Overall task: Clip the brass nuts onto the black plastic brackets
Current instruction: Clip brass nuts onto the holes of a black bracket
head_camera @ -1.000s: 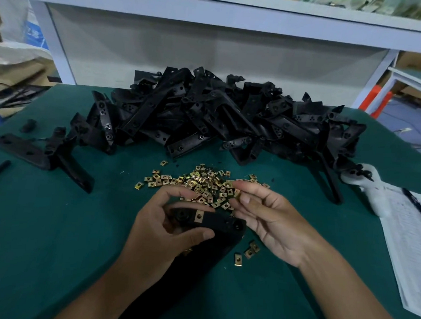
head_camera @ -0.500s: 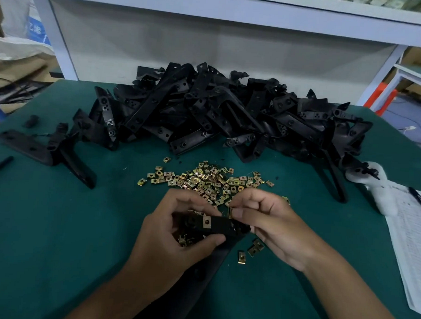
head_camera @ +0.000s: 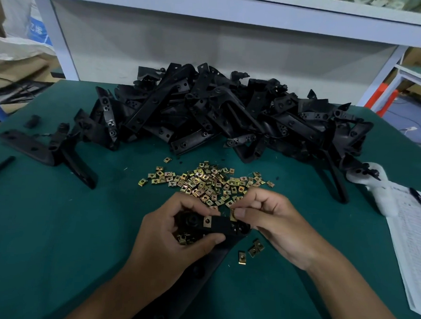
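Note:
My left hand (head_camera: 176, 240) grips a black plastic bracket (head_camera: 219, 227) just above the green table, thumb under its front edge. One brass nut (head_camera: 207, 221) sits clipped on the bracket's upper edge. My right hand (head_camera: 274, 223) pinches a second brass nut (head_camera: 233, 214) between thumb and forefinger at the bracket's right end. Several loose nuts lie in my left palm under the bracket. A scatter of brass nuts (head_camera: 203, 183) lies just beyond my hands.
A big heap of black brackets (head_camera: 219, 116) fills the back of the green table (head_camera: 55, 224). Two brackets (head_camera: 49, 151) lie apart at the left. Three nuts (head_camera: 251, 251) lie near my right wrist. A white object (head_camera: 381, 192) and printed sheets (head_camera: 417, 243) lie at the right.
My right hand went from open over the nut pile to pinching a nut and brought it to the bracket's right end. My left hand kept its grip on the bracket.

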